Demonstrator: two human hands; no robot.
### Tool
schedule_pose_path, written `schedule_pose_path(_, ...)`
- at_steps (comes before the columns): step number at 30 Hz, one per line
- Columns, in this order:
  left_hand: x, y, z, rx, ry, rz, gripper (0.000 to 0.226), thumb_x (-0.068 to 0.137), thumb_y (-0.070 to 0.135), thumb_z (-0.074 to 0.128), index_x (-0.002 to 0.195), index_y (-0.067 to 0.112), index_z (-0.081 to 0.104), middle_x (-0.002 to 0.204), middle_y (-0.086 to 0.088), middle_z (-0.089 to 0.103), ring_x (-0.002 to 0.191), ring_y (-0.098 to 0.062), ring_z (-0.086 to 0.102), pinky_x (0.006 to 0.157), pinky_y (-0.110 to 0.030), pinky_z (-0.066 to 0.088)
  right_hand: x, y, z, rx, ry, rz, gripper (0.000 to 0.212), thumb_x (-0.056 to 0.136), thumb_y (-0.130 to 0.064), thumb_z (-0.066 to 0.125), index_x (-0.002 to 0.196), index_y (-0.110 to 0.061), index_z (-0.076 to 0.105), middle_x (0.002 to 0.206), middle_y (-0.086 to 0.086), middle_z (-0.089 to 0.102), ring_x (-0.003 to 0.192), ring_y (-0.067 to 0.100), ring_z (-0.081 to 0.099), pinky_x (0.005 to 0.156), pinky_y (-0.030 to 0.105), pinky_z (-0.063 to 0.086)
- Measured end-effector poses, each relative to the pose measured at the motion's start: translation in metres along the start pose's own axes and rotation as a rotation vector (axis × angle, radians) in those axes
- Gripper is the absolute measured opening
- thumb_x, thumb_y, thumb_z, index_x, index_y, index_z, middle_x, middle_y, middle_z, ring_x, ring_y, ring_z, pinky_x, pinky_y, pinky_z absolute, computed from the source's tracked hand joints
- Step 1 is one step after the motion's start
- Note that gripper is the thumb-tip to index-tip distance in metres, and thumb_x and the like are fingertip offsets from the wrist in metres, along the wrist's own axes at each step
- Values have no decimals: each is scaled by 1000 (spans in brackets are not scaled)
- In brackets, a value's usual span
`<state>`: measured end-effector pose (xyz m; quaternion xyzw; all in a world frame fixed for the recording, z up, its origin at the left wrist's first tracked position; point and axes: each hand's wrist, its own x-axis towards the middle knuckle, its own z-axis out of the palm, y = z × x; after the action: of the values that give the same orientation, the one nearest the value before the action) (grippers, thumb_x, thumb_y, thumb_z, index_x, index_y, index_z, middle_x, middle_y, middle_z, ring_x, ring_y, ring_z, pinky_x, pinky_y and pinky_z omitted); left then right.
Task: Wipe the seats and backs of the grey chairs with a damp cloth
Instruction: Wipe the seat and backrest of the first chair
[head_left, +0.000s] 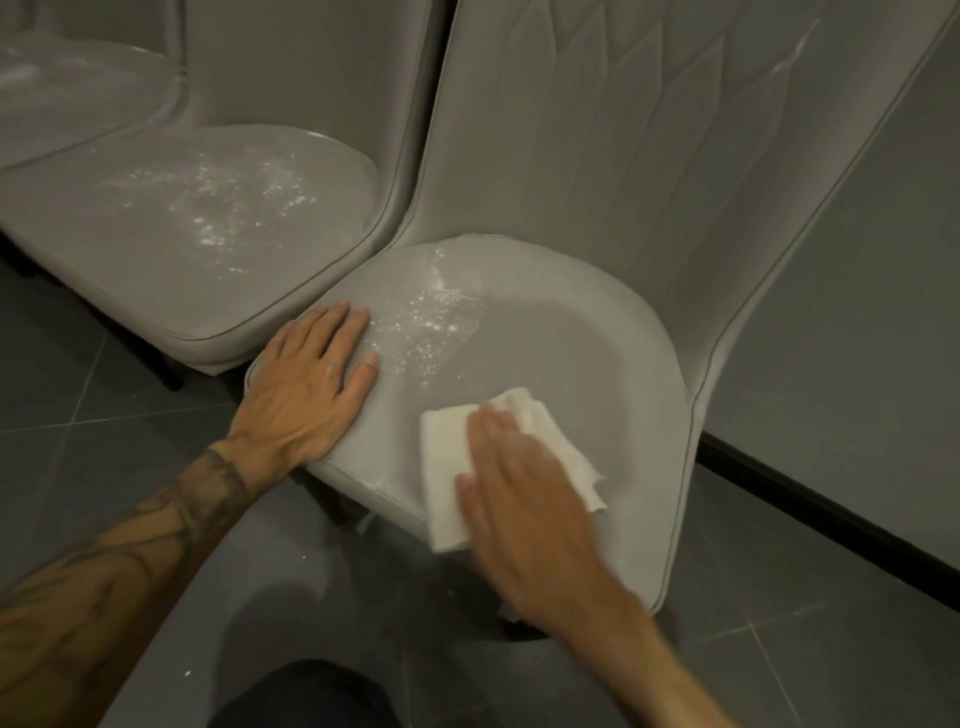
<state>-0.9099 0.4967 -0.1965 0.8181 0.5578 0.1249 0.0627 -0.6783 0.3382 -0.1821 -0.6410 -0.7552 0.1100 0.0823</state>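
Note:
A grey padded chair stands in front of me; its seat (561, 343) carries white powdery specks (431, 322) on the left half, and its tall back (597, 130) has a faint white streak near the top right. My right hand (524, 499) lies flat on a folded white cloth (447, 467), pressing it onto the seat's front part; the hand is blurred. My left hand (311, 374) rests flat, fingers spread, on the seat's left edge, holding nothing. A second grey chair (182, 218) to the left has white specks over its seat.
A third grey seat (67, 88) shows at the top left, dusted white. A grey wall (857, 312) with a black skirting board (831, 509) runs on the right. Dark tiled floor (78, 395) lies around the black chair legs. My dark trouser knee (306, 696) shows at the bottom.

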Motion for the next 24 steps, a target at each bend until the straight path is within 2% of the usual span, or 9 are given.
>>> schedule_pose_path(3,0,1,-1,-1,-13,-5,80,102,63,13,166,19,27,172,-7,28,160,-24,25,133,-44,14,14,-26,13,0,-3,-178,63,111,-44,16,165,-13,8,174,5,9,161,18,9,131,35,11)
schedule_pose_path(5,0,2,-2,-15,-8,-1,80,102,63,14,166,18,28,172,-7,29,159,-24,26,133,-44,15,21,-6,0,-15,-13,-185,63,111,-45,21,165,-13,12,173,6,13,160,19,13,131,32,10)
schedule_pose_path(7,0,2,-4,-24,-6,-7,79,102,62,16,166,17,28,172,-7,30,159,-25,27,132,-44,15,21,33,-16,-46,-23,-57,63,112,-45,19,165,-13,10,173,7,13,160,20,15,131,32,10)
schedule_pose_path(10,-1,5,-5,-14,-10,-25,77,103,60,18,166,17,29,171,-7,30,159,-24,27,133,-45,16,10,56,-22,-11,-14,137,64,111,-45,13,166,-14,2,175,4,3,161,18,3,132,36,9)
schedule_pose_path(12,-1,6,-6,-23,-16,-28,78,102,61,17,166,17,29,172,-7,30,159,-24,27,133,-44,15,4,20,-6,-66,-6,34,63,111,-42,7,165,-11,-5,174,8,-5,162,23,0,131,41,9)
schedule_pose_path(15,-1,3,-4,-40,-14,-24,78,102,61,17,166,18,28,172,-6,29,159,-23,26,132,-41,12,3,-36,19,-31,-19,-138,63,111,-42,11,165,-13,-4,174,6,-5,162,21,0,132,40,8)
schedule_pose_path(18,0,0,-1,-38,-8,-15,75,104,59,20,166,18,29,172,-6,30,159,-23,26,132,-41,13,0,-29,7,-68,-23,-175,62,112,-42,16,165,-16,-3,174,0,-8,161,15,-5,132,34,1)
schedule_pose_path(21,1,-1,-2,-40,-3,-6,74,105,57,20,166,16,29,172,-7,30,159,-24,26,133,-40,12,-37,17,-12,-76,54,-56,60,112,-40,27,165,-15,16,173,1,11,160,16,15,129,35,21)
schedule_pose_path(24,0,-1,-2,-40,16,2,72,106,55,21,165,13,30,171,-8,31,159,-25,27,133,-40,14,-50,23,-17,-51,-2,130,64,110,-46,16,166,-17,7,174,-2,5,161,12,7,131,36,18)
